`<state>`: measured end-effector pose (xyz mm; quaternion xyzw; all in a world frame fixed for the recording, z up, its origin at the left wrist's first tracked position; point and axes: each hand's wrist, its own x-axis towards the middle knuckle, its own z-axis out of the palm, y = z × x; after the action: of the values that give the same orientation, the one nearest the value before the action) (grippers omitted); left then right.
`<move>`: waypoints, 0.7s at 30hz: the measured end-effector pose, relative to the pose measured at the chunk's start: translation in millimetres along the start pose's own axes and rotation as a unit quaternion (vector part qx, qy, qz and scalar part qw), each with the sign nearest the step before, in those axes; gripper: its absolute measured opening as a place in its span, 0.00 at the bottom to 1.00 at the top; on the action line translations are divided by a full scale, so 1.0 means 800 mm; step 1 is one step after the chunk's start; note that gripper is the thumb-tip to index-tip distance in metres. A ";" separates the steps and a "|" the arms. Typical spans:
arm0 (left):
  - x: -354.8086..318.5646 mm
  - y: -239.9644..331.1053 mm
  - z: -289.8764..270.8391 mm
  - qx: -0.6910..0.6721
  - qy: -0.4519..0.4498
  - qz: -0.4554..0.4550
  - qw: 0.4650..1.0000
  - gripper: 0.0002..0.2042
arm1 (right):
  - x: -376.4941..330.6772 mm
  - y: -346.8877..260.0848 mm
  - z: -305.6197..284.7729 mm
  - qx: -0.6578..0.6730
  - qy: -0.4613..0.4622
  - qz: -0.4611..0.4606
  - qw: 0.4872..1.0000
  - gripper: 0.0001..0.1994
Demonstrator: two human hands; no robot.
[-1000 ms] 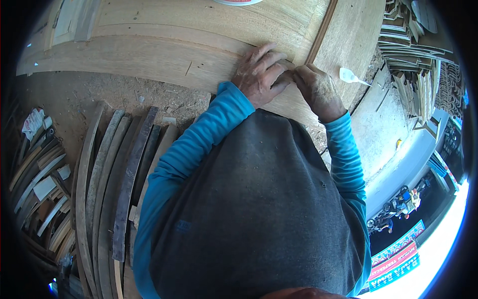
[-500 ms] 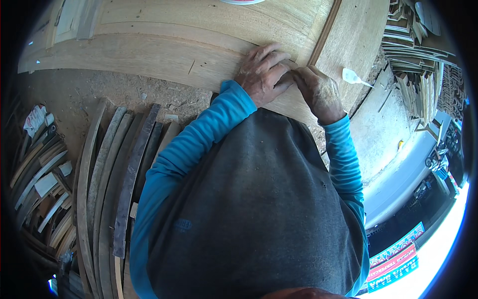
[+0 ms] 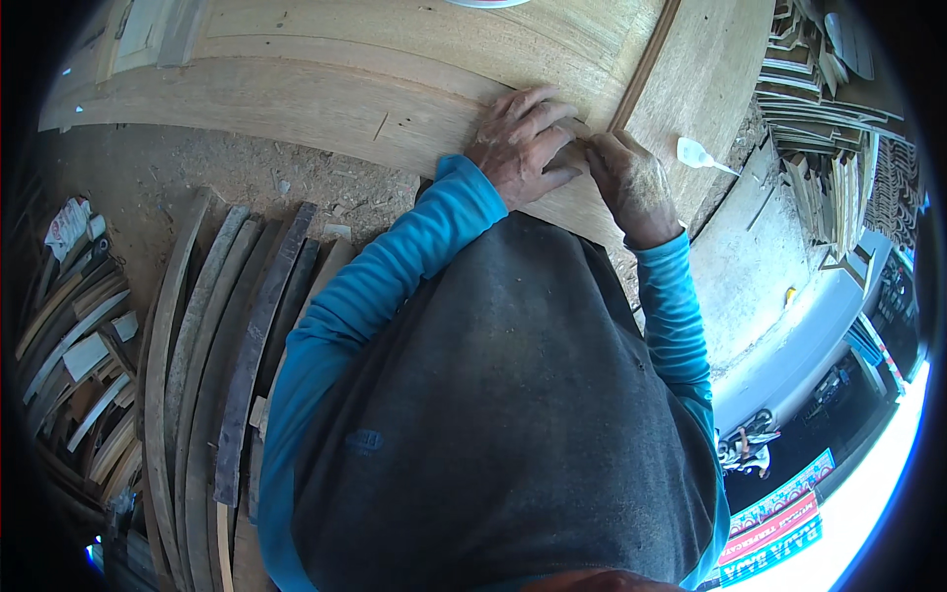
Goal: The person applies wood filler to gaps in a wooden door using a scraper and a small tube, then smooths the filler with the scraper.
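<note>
The left hand lies on the framed wooden panel before the torso, grip apart; the right hand curls near the brown moulding (whether its grip clamps anything, I cannot tell), beside a white nozzle bottle.

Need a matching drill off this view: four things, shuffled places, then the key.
1. Bare left hand
2. Thin-nozzled white plastic bottle
3. Long dark-brown wooden strip
4. Long, curved wooden pieces

A. Right of the bare right hand
B. Left of the blue left sleeve
C. Directly left of the right hand
D. Running from the picture's top edge toward the right hand

Pairs: 1-C, 2-A, 3-D, 4-B
</note>
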<state>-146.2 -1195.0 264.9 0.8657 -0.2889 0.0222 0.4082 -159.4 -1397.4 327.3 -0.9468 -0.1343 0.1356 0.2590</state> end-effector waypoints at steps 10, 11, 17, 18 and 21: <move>-0.002 0.000 -0.002 -0.001 0.001 -0.006 1.000 0.19 | -0.004 -0.009 -0.004 -0.010 -0.009 0.018 1.000 0.06; -0.003 0.000 0.000 -0.001 0.006 -0.005 1.000 0.19 | -0.005 -0.010 -0.004 -0.010 -0.007 0.017 1.000 0.06; -0.002 0.003 -0.002 0.002 -0.003 -0.018 1.000 0.18 | -0.003 -0.009 -0.010 -0.005 0.003 0.029 1.000 0.03; -0.002 0.003 -0.003 0.005 -0.005 -0.019 1.000 0.18 | -0.003 -0.008 -0.011 -0.007 0.003 0.025 1.000 0.03; -0.003 0.002 -0.004 0.005 -0.008 -0.018 1.000 0.18 | -0.003 -0.005 -0.009 -0.016 -0.001 0.018 1.000 0.02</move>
<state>-148.2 -1192.5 267.8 0.8731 -0.2761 0.0098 0.4018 -159.9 -1397.9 335.8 -0.9530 -0.1194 0.1391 0.2410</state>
